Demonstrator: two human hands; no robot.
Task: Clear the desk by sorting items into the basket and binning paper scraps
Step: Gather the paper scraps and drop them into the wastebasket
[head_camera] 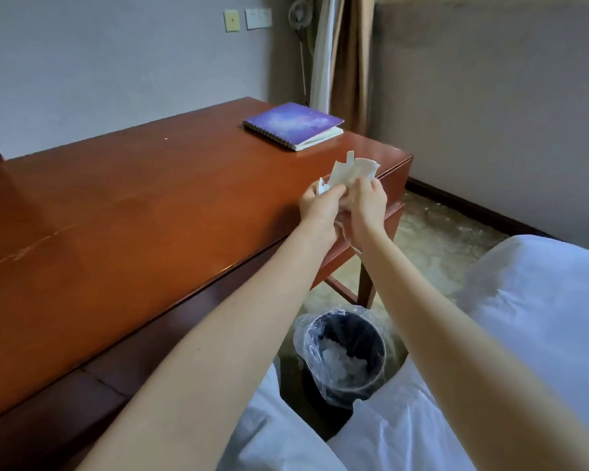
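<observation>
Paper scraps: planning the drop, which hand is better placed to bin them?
Probably the right hand: both hands grip the paper scraps, but it sits nearer the desk edge, toward the bin; the left hand is over the desk.

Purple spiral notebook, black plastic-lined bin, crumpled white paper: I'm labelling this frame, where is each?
Purple spiral notebook (293, 125), head view, middle of its cover.
Black plastic-lined bin (344, 329), head view, dark inner wall.
Crumpled white paper (352, 169), head view, exposed upper part.
</observation>
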